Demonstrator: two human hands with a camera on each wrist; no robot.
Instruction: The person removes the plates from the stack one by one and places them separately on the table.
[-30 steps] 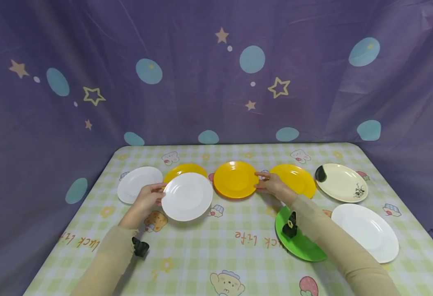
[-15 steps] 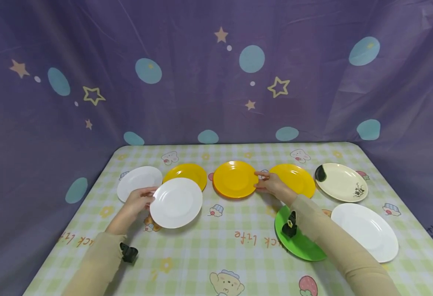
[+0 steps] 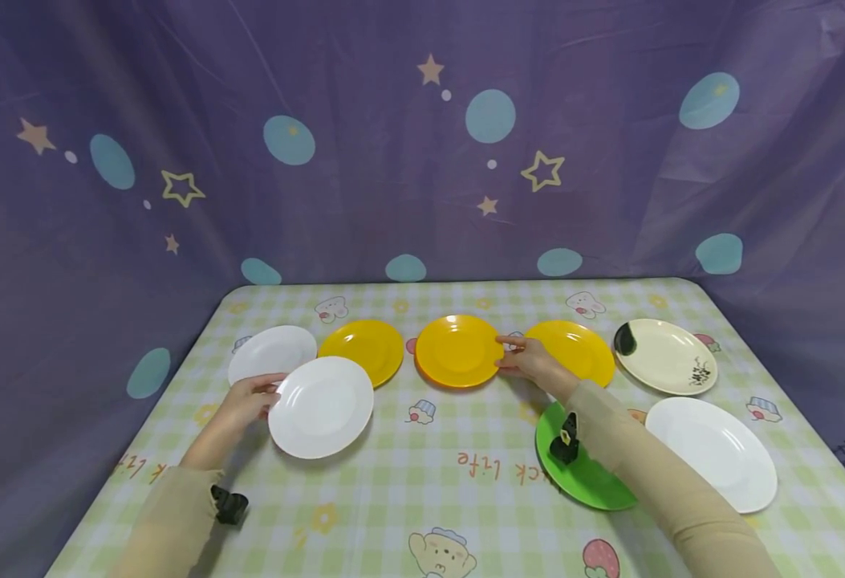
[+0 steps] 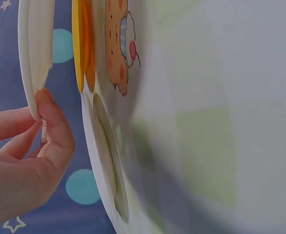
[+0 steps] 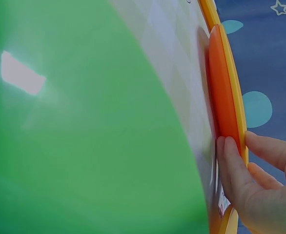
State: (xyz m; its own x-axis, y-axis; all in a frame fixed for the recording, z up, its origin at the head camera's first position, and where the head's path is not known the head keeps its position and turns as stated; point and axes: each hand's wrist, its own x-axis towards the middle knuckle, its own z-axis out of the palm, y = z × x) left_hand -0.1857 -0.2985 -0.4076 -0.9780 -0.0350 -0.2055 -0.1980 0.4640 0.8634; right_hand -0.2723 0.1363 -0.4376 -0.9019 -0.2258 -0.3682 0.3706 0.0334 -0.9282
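Note:
My left hand (image 3: 241,405) pinches the left rim of a white plate (image 3: 321,407), thumb and fingers on opposite faces in the left wrist view. That plate is off the table, with a gap to the things behind it. On the far middle of the table is a yellow plate (image 3: 458,351) with an orange underside (image 5: 223,87). Its right rim is between the fingers and thumb of my right hand (image 3: 534,363). Whether this plate is lifted, I cannot tell. Left of it lies another yellow plate (image 3: 367,349); a second white plate (image 3: 274,349) is partly behind the left hand.
Right of the right hand lies a third yellow plate (image 3: 574,349), then a cream plate (image 3: 668,357) with a dark pattern. A green plate (image 3: 574,474) is partly under the right forearm. A white plate (image 3: 711,449) lies nearby. The checked tablecloth (image 3: 393,498) meets a purple curtain (image 3: 393,225).
My left hand has moved left and nearer with the white plate, uncovering more of the left yellow plate. My right hand and its yellow plate have stayed put.

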